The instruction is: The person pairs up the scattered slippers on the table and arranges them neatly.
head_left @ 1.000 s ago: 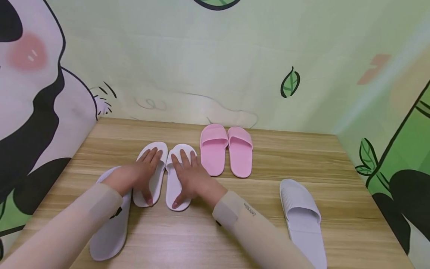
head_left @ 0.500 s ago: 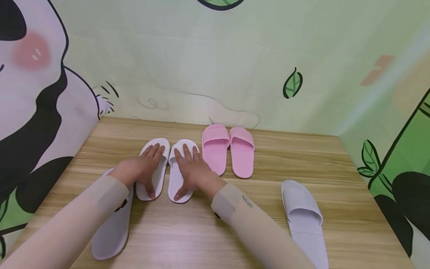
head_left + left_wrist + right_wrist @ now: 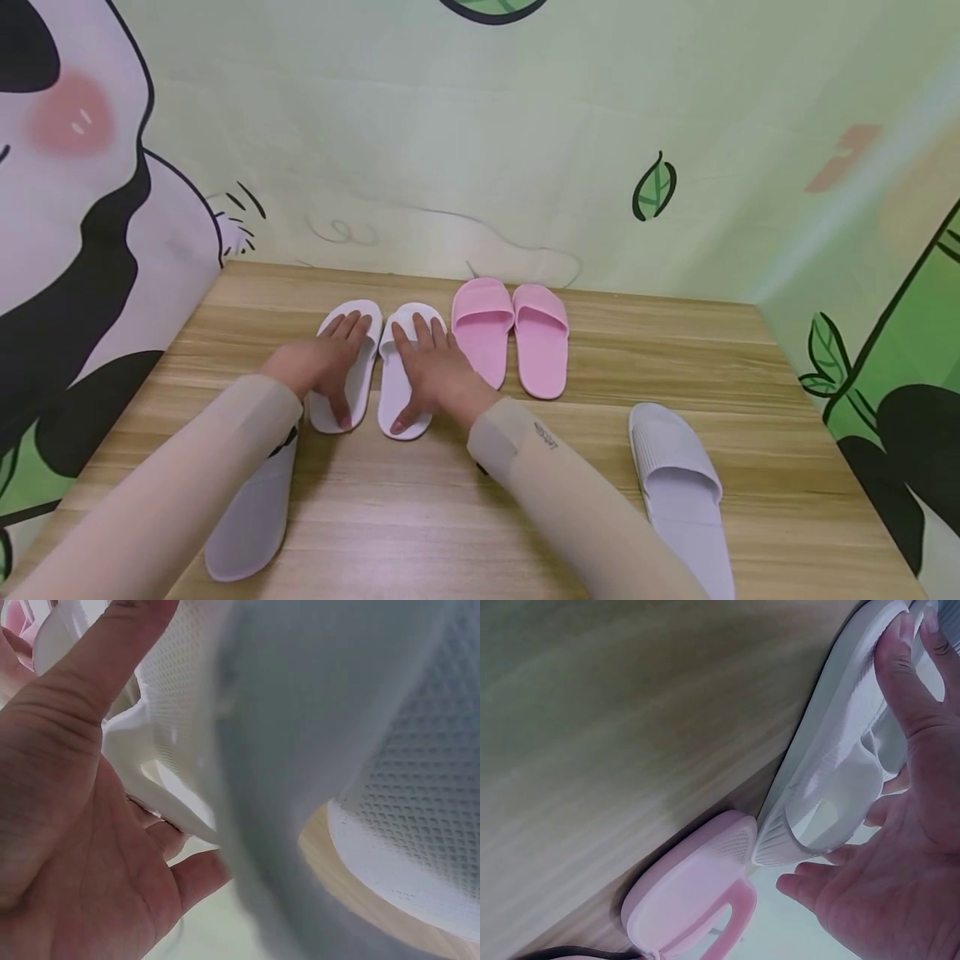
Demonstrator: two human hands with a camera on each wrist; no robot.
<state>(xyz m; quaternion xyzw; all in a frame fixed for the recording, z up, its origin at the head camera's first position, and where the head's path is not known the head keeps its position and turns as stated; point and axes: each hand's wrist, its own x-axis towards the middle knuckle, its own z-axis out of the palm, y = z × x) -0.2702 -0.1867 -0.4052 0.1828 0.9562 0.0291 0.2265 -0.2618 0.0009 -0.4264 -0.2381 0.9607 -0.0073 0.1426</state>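
Two white slippers lie side by side on the wooden surface in the head view. My left hand [image 3: 326,365] rests on the left white slipper [image 3: 364,385], fingers extended over its strap and thumb near the heel. In the same way, my right hand [image 3: 437,372] lies spread on the right white slipper [image 3: 393,385], thumb at its heel end. The right wrist view shows the thumb [image 3: 900,671] against the slipper's insole, with the other fingers by the strap. A pair of pink slippers [image 3: 542,354] stands just right of the white pair, toes toward the wall.
A large pale grey slipper [image 3: 251,517] lies at the left, partly under my left forearm. Another large grey slipper [image 3: 678,475] lies at the right front. Printed walls [image 3: 525,150] enclose the wooden surface [image 3: 420,517] at the back and sides.
Both hands have slid the white slippers away from me, toward the back wall, bringing them closer to level with the pink pair. The pink and grey slippers have stayed put.
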